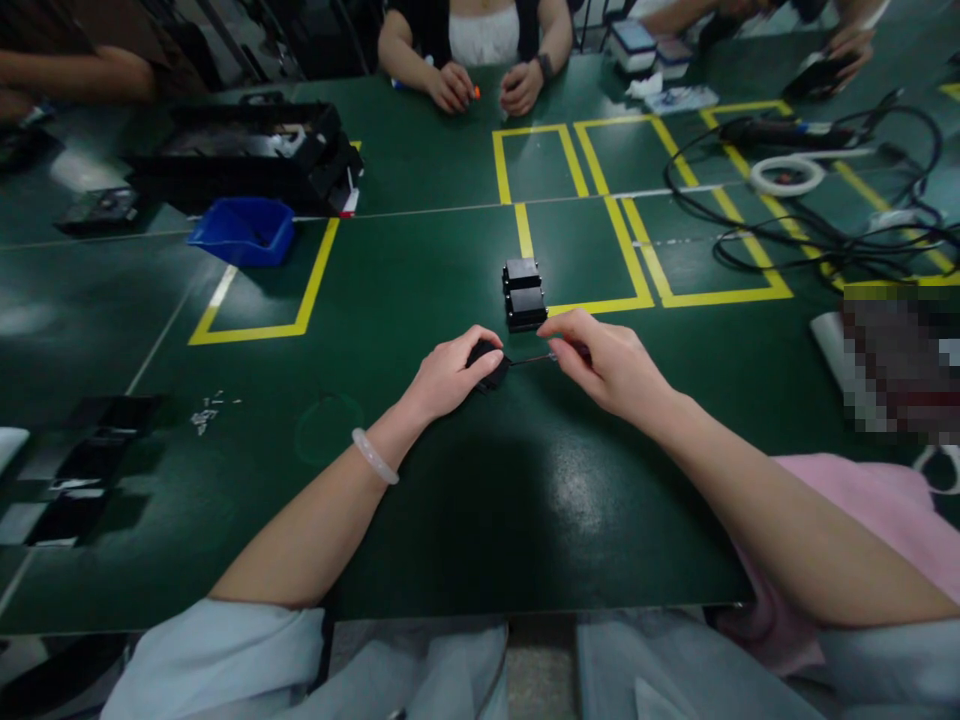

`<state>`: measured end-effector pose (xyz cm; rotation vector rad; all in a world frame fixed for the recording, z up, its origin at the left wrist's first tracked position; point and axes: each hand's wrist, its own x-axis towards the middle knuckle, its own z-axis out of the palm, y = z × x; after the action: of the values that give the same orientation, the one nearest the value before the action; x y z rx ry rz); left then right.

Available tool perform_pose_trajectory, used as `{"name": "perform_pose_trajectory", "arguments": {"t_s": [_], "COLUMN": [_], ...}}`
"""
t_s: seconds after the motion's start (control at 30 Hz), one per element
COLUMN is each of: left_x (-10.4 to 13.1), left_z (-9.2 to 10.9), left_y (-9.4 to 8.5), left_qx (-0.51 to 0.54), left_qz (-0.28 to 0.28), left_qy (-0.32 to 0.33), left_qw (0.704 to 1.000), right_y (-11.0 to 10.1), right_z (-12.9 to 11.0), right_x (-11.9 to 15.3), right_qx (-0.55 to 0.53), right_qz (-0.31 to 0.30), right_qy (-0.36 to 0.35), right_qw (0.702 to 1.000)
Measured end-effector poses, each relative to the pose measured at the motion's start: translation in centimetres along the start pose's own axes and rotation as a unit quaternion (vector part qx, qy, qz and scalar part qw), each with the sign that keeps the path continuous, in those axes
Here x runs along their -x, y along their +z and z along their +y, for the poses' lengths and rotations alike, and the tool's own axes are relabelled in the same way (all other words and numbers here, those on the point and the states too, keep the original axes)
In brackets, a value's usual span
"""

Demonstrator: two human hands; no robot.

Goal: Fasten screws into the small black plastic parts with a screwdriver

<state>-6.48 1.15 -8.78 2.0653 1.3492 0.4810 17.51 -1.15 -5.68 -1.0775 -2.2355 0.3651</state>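
My left hand [461,370] is closed around a small black block-shaped part [487,368] on the green table, its fingers covering much of it. From that part a thin dark wire or rod [529,359] runs right to my right hand [600,362]. The fingertips of my right hand are pinched on its end; whether it is a cable or a tool shaft I cannot tell. Just beyond both hands stand black box-shaped parts [524,294], set close together, with small shiny bits on their sides.
A blue bin [247,232] sits left, before a large black tray [247,150]. Small screws or clips [204,415] and dark flat pieces [82,465] lie at left. Black cables [810,225] coil at right. Yellow tape marks the table [420,270]. A person's hands [454,88] rest opposite.
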Motion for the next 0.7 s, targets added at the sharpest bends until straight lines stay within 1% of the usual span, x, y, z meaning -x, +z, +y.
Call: {"name": "perform_pose_trajectory", "arguments": {"t_s": [0.1,0.17,0.23,0.37,0.47,0.6,0.7], "left_x": [0.0,0.1,0.1,0.2,0.2,0.3,0.3], "left_z": [0.0,0.0,0.0,0.0,0.0,0.0,0.1], "left_y": [0.0,0.0,0.0,0.2,0.3,0.5,0.6], "left_qx": [-0.001,-0.002,-0.003,-0.003,-0.006,-0.007,-0.005], "left_qz": [0.000,0.001,0.004,0.016,0.021,0.026,0.028], "left_qy": [-0.005,-0.009,-0.012,-0.014,-0.016,-0.022,-0.026], "left_qw": [1.000,1.000,1.000,1.000,1.000,0.999,0.999], "right_y": [-0.1,-0.1,0.0,0.5,0.8,0.9,0.7], "right_z": [0.2,0.2,0.1,0.0,0.0,0.0,0.0], "right_x": [0.0,0.0,0.1,0.2,0.2,0.2,0.2], "right_qx": [0.019,0.023,0.021,0.028,0.024,0.006,0.002], "right_qz": [-0.011,-0.013,0.003,0.053,0.068,0.077,0.076], "right_qy": [-0.034,-0.039,-0.015,0.063,0.084,0.079,0.045], "right_qw": [0.999,0.999,1.000,0.996,0.994,0.994,0.996]}}
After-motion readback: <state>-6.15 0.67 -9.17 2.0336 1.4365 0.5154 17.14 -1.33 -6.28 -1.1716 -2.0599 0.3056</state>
